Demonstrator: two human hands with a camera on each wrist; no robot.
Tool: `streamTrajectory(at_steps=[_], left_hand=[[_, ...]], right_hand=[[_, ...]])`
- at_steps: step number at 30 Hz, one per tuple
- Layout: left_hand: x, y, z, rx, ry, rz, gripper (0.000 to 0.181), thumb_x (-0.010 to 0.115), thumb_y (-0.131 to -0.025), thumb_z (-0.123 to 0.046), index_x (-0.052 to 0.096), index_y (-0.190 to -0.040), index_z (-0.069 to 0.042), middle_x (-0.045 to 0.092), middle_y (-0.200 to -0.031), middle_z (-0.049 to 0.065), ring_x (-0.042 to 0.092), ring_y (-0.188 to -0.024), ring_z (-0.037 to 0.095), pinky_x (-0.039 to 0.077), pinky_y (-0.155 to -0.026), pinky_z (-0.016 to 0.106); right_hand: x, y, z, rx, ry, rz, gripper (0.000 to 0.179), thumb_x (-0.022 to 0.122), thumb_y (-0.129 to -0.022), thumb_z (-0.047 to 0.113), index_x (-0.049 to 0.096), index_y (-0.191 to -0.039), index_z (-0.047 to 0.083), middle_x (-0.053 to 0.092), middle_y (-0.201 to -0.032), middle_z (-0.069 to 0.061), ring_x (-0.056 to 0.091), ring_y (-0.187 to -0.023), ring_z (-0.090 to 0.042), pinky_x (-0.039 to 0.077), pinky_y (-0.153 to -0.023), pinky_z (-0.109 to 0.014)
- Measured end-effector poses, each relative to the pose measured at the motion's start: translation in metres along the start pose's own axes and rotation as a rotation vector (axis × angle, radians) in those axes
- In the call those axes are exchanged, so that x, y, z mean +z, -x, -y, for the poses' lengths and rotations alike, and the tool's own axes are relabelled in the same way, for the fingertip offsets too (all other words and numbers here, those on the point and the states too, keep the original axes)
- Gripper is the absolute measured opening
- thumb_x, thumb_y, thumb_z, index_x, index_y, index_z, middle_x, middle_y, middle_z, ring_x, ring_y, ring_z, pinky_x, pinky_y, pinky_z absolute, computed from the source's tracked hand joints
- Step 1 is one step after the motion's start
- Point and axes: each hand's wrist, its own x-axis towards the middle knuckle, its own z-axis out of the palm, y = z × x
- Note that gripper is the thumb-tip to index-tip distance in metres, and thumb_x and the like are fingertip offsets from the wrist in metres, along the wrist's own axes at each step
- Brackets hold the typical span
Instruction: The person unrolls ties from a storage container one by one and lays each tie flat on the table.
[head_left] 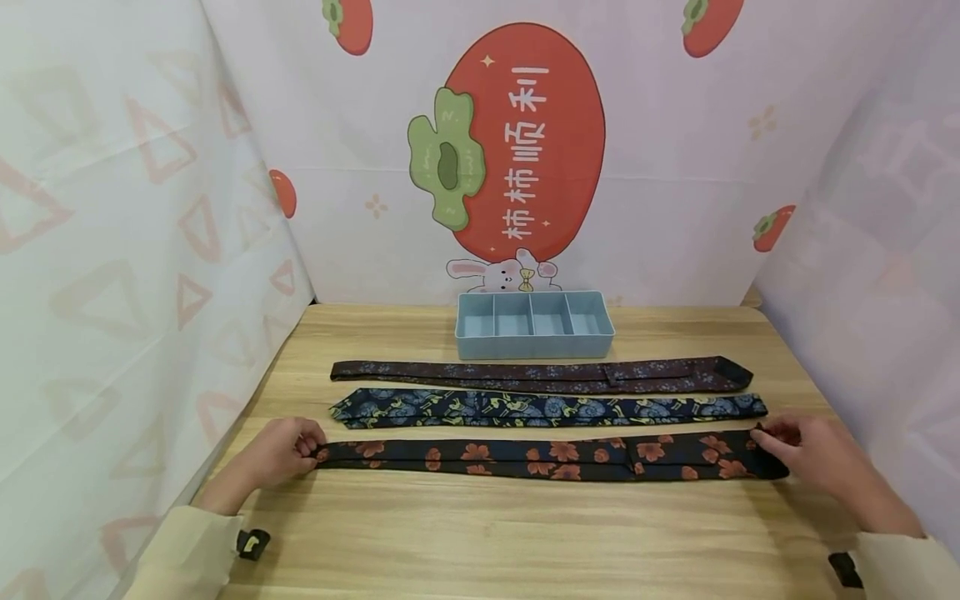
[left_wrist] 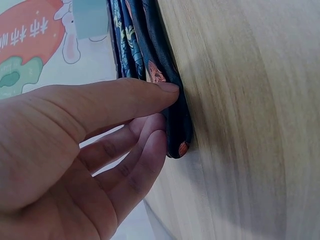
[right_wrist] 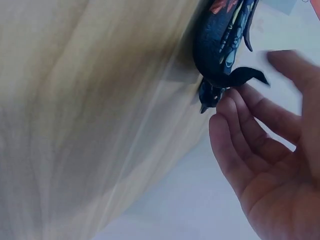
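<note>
A dark necktie with orange flowers (head_left: pixel 564 451) lies lengthwise across the near part of the table, back side up. At its narrow left end, my left hand (head_left: pixel 281 452) pinches the fabric; in the left wrist view the thumb (left_wrist: pixel 167 88) lies on top with the fingers behind. My right hand (head_left: pixel 817 458) is at the wide black end (right_wrist: pixel 212 60). Its fingertips (right_wrist: pixel 227 105) touch the curled-up tip there, while the blurred thumb (right_wrist: pixel 287 60) stands apart from the fabric.
Behind it lie a navy necktie with blue and yellow figures (head_left: pixel 551 408) and a maroon necktie with small blue flowers (head_left: pixel 525 376), roughly parallel. A blue divided box (head_left: pixel 536 347) stands at the back of the wooden table (head_left: pixel 480 533). Printed cloth (head_left: pixel 360 242) hangs around three sides.
</note>
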Motion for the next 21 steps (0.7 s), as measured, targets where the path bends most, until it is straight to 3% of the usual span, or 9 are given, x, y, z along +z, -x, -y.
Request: streamTrajectory(at_steps=[1,6,11,17,21], left_hand=[[0.000,0.001,0.000,0.000,0.000,0.001,0.022,0.085,-0.078,0.004,0.074,-0.093,-0.008,0.068,-0.082,-0.003,0.059,-0.073,0.005,0.053,-0.065,0.025],[-0.001,0.003,0.001,-0.011,-0.007,0.005,0.023,0.085,-0.078,0.005,0.074,-0.093,-0.008,0.067,-0.083,-0.003,0.058,-0.074,0.005,0.053,-0.065,0.025],[-0.001,0.002,0.003,-0.016,-0.020,0.003,0.023,0.085,-0.078,0.005,0.074,-0.093,-0.009,0.067,-0.082,-0.003,0.058,-0.074,0.006,0.052,-0.065,0.025],[0.000,-0.002,0.005,-0.013,-0.050,-0.005,0.023,0.084,-0.077,0.005,0.074,-0.091,-0.010,0.067,-0.081,-0.005,0.057,-0.073,0.005,0.052,-0.065,0.026],[0.000,-0.004,-0.001,0.003,-0.088,-0.019,0.023,0.084,-0.076,0.006,0.074,-0.090,-0.009,0.064,-0.080,-0.004,0.053,-0.072,0.005,0.050,-0.065,0.027]], right_hand=[[-0.001,-0.001,-0.001,-0.008,0.005,-0.010,0.029,0.071,-0.101,0.021,0.075,-0.104,-0.007,0.075,-0.086,-0.012,0.065,-0.073,-0.018,0.052,-0.061,-0.035],[-0.006,-0.002,-0.012,-0.014,0.035,-0.029,0.014,0.075,-0.094,0.009,0.074,-0.093,-0.005,0.068,-0.077,-0.004,0.055,-0.068,-0.009,0.045,-0.060,-0.033],[-0.003,0.002,-0.028,-0.007,0.072,-0.030,0.016,0.076,-0.093,0.009,0.069,-0.079,0.005,0.060,-0.070,0.000,0.046,-0.062,-0.008,0.038,-0.060,-0.032],[0.003,0.005,-0.041,0.053,0.040,0.037,0.015,0.078,-0.091,0.011,0.073,-0.079,0.003,0.069,-0.075,-0.005,0.058,-0.068,-0.014,0.046,-0.059,-0.033],[0.000,0.006,-0.040,0.110,0.066,0.085,0.020,0.075,-0.092,0.015,0.072,-0.085,-0.003,0.070,-0.080,-0.014,0.062,-0.072,-0.024,0.050,-0.060,-0.041]])
